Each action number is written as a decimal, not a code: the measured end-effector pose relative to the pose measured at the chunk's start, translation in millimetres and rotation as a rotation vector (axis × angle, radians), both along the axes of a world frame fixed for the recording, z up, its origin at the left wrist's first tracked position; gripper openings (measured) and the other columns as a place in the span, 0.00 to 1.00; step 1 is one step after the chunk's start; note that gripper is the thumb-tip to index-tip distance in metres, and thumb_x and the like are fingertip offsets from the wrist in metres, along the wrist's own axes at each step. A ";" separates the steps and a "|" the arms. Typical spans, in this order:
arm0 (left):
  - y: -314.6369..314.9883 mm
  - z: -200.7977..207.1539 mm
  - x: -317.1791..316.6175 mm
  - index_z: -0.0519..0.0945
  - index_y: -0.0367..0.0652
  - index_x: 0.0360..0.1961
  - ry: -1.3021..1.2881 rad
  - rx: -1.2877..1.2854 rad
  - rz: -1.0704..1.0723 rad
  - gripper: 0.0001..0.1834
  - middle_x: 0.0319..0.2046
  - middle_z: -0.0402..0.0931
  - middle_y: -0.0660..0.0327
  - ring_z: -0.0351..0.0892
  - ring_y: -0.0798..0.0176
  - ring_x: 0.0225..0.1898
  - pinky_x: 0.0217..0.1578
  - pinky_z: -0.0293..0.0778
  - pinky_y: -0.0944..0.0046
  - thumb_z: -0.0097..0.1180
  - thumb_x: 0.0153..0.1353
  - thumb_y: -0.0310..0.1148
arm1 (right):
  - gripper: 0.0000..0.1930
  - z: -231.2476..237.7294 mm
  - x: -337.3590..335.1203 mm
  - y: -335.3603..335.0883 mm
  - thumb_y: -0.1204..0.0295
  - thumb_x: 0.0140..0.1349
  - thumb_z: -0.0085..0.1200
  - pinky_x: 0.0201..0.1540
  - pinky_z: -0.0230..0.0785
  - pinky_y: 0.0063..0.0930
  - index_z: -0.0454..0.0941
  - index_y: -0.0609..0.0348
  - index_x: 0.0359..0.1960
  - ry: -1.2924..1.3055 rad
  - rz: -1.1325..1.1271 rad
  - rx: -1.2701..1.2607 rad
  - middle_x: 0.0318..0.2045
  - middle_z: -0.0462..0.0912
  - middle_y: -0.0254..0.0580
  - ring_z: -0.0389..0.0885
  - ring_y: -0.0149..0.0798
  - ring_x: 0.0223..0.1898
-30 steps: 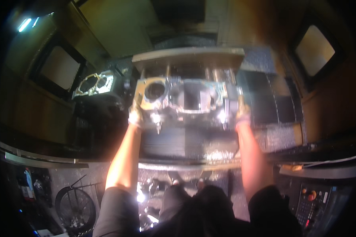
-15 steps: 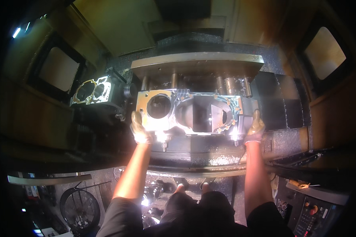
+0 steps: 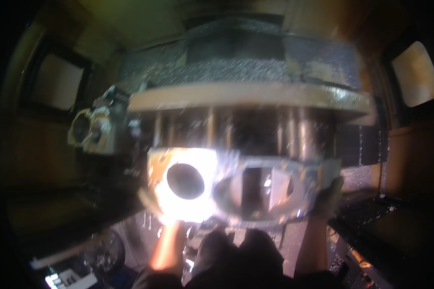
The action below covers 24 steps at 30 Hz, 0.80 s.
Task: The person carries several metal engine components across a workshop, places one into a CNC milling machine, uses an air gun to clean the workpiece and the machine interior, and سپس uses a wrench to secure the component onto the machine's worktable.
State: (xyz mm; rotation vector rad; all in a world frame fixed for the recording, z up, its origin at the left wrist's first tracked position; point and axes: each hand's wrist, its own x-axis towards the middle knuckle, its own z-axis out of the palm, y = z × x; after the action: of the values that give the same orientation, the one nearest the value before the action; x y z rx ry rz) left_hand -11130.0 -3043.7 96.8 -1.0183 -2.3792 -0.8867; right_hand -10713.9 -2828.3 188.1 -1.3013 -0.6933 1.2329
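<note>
A large metal housing casting (image 3: 211,180) is held level in front of me, with a round bore at its left and a wide oval opening at its right. My left hand (image 3: 152,204) grips its left end, blurred and partly hidden at the edge. Closed on the opposite end is my right hand (image 3: 329,197), dark and smeared by motion. Strong glare covers the casting's left face. Beyond it stands a fixture with a thick metal plate (image 3: 246,96) and upright round posts (image 3: 210,127).
A second, smaller-looking casting (image 3: 101,132) sits beside the fixture at the left. Metal chips (image 3: 231,70) cover the machine floor behind the plate. Windows flank the enclosure, left (image 3: 60,82) and right (image 3: 416,72). A wheel (image 3: 103,253) and white box (image 3: 77,279) are at lower left.
The housing casting has come off the fixture toward my body, both hands moving with it. The view has shifted, so the fixture plate looks larger and lower.
</note>
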 end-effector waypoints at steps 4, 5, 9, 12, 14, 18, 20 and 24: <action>-11.7 26.4 9.2 0.65 0.36 0.69 -0.317 0.107 0.058 0.32 0.69 0.65 0.50 0.67 0.55 0.69 0.70 0.64 0.55 0.37 0.78 0.52 | 0.24 -8.8 12.1 3.8 0.54 0.81 0.38 0.52 0.74 0.31 0.77 0.64 0.53 -0.337 0.074 0.075 0.49 0.81 0.46 0.80 0.36 0.48; -5.5 30.4 8.2 0.65 0.36 0.69 -0.345 0.114 0.068 0.32 0.69 0.66 0.50 0.67 0.55 0.69 0.70 0.64 0.55 0.37 0.78 0.53 | 0.25 -6.9 3.5 16.1 0.54 0.81 0.37 0.50 0.75 0.30 0.78 0.65 0.51 -0.218 0.057 0.062 0.48 0.82 0.46 0.81 0.36 0.46; 0.8 35.5 12.4 0.64 0.37 0.70 -0.488 0.105 0.069 0.33 0.69 0.66 0.51 0.66 0.56 0.69 0.70 0.63 0.56 0.38 0.77 0.53 | 0.30 18.5 5.0 12.7 0.53 0.81 0.31 0.40 0.78 0.31 0.80 0.68 0.47 -0.567 0.140 0.109 0.38 0.86 0.46 0.85 0.37 0.36; 2.3 43.5 8.4 0.64 0.38 0.70 -0.547 0.153 0.066 0.33 0.69 0.66 0.53 0.66 0.57 0.69 0.70 0.63 0.57 0.38 0.77 0.54 | 0.31 -5.3 0.0 16.8 0.51 0.81 0.30 0.40 0.78 0.31 0.80 0.69 0.48 -0.751 0.154 0.109 0.39 0.86 0.47 0.85 0.37 0.36; -4.7 48.7 11.9 0.64 0.39 0.70 -0.622 0.197 0.061 0.33 0.69 0.66 0.53 0.66 0.58 0.69 0.70 0.62 0.57 0.39 0.77 0.54 | 0.23 -15.7 4.4 17.4 0.58 0.77 0.40 0.36 0.77 0.34 0.76 0.69 0.52 -0.809 0.192 0.171 0.37 0.84 0.49 0.84 0.42 0.34; 6.0 75.7 14.3 0.64 0.40 0.70 -0.913 0.423 -0.052 0.33 0.68 0.66 0.55 0.66 0.59 0.69 0.70 0.62 0.58 0.39 0.77 0.55 | 0.21 -34.6 10.3 14.3 0.66 0.71 0.58 0.27 0.75 0.36 0.71 0.69 0.57 -0.814 0.224 0.332 0.33 0.81 0.50 0.82 0.47 0.28; 39.9 93.3 10.5 0.64 0.40 0.70 -1.363 0.735 -0.312 0.34 0.68 0.66 0.55 0.66 0.60 0.69 0.70 0.62 0.58 0.40 0.76 0.56 | 0.21 -9.6 2.0 21.2 0.61 0.72 0.57 0.28 0.75 0.33 0.75 0.68 0.54 -0.679 0.152 0.276 0.32 0.81 0.45 0.82 0.42 0.28; 52.7 106.8 11.9 0.63 0.42 0.72 -1.527 1.055 -0.142 0.36 0.69 0.66 0.57 0.65 0.60 0.69 0.71 0.59 0.58 0.42 0.75 0.57 | 0.26 15.9 -20.3 43.8 0.51 0.73 0.54 0.30 0.75 0.31 0.80 0.66 0.53 -0.227 0.198 -0.029 0.31 0.82 0.39 0.82 0.35 0.29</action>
State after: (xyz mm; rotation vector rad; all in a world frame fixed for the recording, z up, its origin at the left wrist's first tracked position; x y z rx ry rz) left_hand -11118.2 -2991.0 203.7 0.1205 -1.8566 -3.2420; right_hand -10734.2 -2784.5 204.0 -1.4367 -0.9895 1.2676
